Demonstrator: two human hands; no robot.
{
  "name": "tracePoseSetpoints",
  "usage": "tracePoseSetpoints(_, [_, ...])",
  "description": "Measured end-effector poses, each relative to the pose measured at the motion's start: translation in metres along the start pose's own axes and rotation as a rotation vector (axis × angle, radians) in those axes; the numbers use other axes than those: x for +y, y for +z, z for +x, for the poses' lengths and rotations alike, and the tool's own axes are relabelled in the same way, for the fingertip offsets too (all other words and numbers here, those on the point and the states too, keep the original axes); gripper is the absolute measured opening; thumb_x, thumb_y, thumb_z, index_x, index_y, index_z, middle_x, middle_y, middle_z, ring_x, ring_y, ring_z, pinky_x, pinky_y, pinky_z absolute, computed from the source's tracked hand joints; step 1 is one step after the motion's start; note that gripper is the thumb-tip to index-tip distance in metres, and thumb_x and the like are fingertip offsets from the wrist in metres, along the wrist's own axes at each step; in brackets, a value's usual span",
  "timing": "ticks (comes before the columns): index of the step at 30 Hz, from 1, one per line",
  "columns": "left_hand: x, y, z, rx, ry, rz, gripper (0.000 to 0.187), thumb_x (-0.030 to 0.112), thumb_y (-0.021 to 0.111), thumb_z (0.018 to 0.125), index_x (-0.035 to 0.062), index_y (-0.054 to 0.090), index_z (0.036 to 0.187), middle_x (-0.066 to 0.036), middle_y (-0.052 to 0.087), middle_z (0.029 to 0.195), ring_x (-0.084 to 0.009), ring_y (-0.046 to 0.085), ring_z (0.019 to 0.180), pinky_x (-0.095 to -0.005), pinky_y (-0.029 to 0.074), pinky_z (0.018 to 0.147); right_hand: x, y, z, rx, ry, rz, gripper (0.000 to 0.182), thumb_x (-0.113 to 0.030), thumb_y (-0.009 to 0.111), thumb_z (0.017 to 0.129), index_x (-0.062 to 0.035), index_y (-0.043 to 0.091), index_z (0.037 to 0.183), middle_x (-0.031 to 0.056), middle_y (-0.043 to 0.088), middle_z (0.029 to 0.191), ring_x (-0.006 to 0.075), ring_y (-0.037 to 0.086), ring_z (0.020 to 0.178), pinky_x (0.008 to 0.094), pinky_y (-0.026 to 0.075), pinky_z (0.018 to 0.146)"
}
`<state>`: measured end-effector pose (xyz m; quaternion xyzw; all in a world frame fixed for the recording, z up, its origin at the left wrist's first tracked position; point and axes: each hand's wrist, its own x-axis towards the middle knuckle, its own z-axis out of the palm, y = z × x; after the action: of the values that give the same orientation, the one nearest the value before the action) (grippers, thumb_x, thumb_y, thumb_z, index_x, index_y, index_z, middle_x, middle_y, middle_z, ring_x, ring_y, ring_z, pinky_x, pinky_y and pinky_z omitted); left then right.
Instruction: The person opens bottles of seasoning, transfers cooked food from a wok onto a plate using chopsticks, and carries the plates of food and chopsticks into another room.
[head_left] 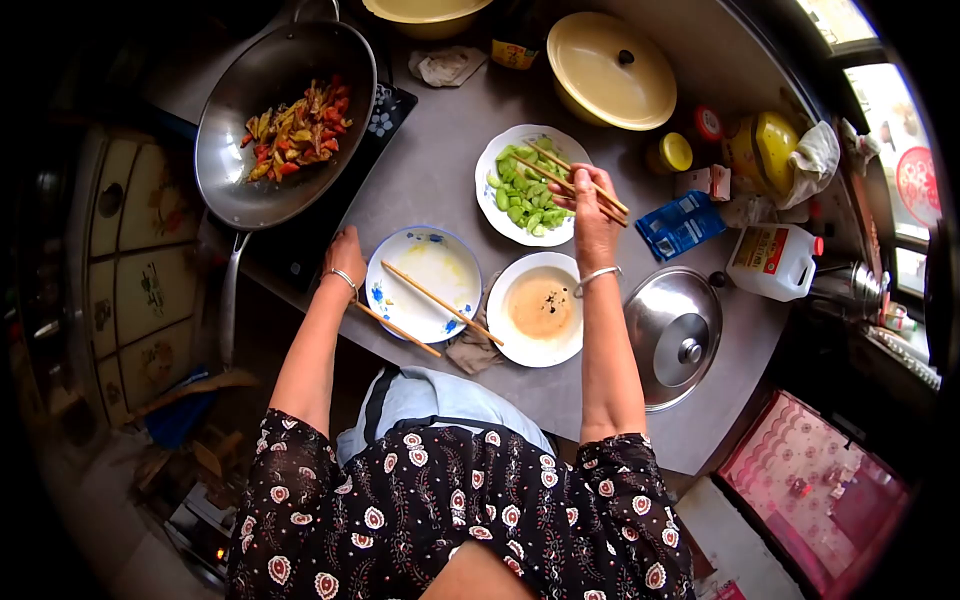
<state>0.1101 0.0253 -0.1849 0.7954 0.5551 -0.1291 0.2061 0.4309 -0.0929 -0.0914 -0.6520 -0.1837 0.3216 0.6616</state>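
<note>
My right hand [592, 198] grips a pair of wooden chopsticks [550, 172], their tips over a white plate [487, 196] of chopped green vegetable pieces [528, 190]. My left hand [345, 256] is at the edge of the black cooktop [296, 240], its fingers mostly hidden beneath it. Beside that hand stands a white bowl with blue flowers [415, 252], nearly emptied, with a yellowish residue. One loose chopstick [440, 302] lies across this bowl, and another chopstick [400, 331] sits by its near side. A white bowl [498, 340] with brownish liquid and dark bits is beneath my right wrist.
On the cooktop, a wok [222, 150] holds cooked red and yellow food [300, 130]; its handle [232, 300] points toward me. To the right are a metal lid [665, 350], a white jug [765, 262] and a blue packet [680, 225]. A covered yellow pot [600, 75] stands behind.
</note>
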Motion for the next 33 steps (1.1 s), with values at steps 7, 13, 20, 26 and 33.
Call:
tracePoseSetpoints(7, [0.001,0.005,0.011,0.015,-0.042,-0.024,0.033,0.001,0.068,0.067,-0.0022,0.047,0.093,-0.024,0.059,0.093,-0.0383,0.056,0.095,-0.0413,0.047,0.081,0.011,-0.019,-0.001,0.047,-0.045,-0.115,0.017,-0.015,0.051,0.091,0.0008,0.056,0.093,0.0076,0.061,0.083,0.0156,0.064,0.071,0.0228,0.051,0.059])
tracePoseSetpoints(13, [-0.005,0.016,0.021,0.057,-0.029,-0.056,0.026,-0.007,0.055,0.066,-0.0024,0.049,0.091,-0.023,0.060,0.087,-0.0381,0.057,0.090,-0.0421,0.046,0.078,0.021,-0.020,0.009,0.061,0.017,-0.094,0.017,-0.015,0.051,0.091,0.0010,0.056,0.093,0.0077,0.061,0.082,0.0152,0.064,0.068,0.0217,0.050,0.055])
tracePoseSetpoints(20, [0.006,0.000,0.021,-0.148,-0.103,-0.041,0.035,-0.007,0.053,0.070,-0.0056,0.045,0.105,-0.027,0.055,0.106,-0.0384,0.051,0.105,-0.0386,0.043,0.091,-0.026,-0.070,-0.016,0.038,0.110,-0.169,0.021,-0.018,0.049,0.091,0.0016,0.055,0.098,0.0096,0.060,0.083,0.0154,0.064,0.066,0.0217,0.052,0.056])
tracePoseSetpoints(26, [0.006,-0.002,0.019,-0.137,-0.090,-0.037,0.036,-0.007,0.052,0.070,-0.0053,0.045,0.105,-0.027,0.055,0.106,-0.0383,0.052,0.105,-0.0381,0.043,0.091,-0.001,-0.055,-0.020,0.018,0.085,-0.085,0.022,-0.018,0.049,0.091,0.0027,0.055,0.098,0.0105,0.060,0.082,0.0166,0.064,0.066,0.0226,0.052,0.058])
tracePoseSetpoints(33, [0.008,-0.003,0.019,-0.145,-0.097,-0.040,0.038,-0.007,0.054,0.069,-0.0051,0.045,0.106,-0.027,0.055,0.106,-0.0381,0.051,0.105,-0.0381,0.043,0.091,0.014,-0.039,-0.012,-0.039,0.067,-0.088,0.021,-0.018,0.052,0.090,0.0028,0.057,0.095,0.0094,0.060,0.082,0.0139,0.062,0.065,0.0219,0.051,0.058])
